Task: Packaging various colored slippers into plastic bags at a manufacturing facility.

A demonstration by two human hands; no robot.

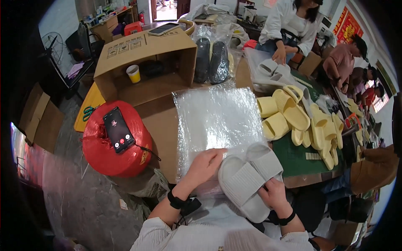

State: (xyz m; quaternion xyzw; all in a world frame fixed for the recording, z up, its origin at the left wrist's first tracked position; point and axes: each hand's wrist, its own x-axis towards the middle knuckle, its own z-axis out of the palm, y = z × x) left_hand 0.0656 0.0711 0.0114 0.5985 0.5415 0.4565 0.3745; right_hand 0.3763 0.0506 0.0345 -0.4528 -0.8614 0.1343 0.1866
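Observation:
A pair of light grey slippers (240, 182) with ribbed straps lies tilted in front of me, one overlapping the other. My right hand (274, 193) grips the pair at its right side, with the fingers partly hidden under the strap of the upper slipper. On the lower part of a stack of clear plastic bags (217, 117) rests my left hand (205, 166), its fingers stretched out toward the slippers' left edge and holding nothing. The near end of the bags is hidden beneath the slippers and my hand.
Left of the bags, a phone (119, 129) lies on a big red roll of twine (142, 163). Behind it stands an open cardboard box (144, 90) holding a yellow paper cup (133, 74). Yellow slippers (293, 113) pile up at the right; bagged black slippers (218, 62) lie behind. Across the table, a person handles grey slippers (274, 69).

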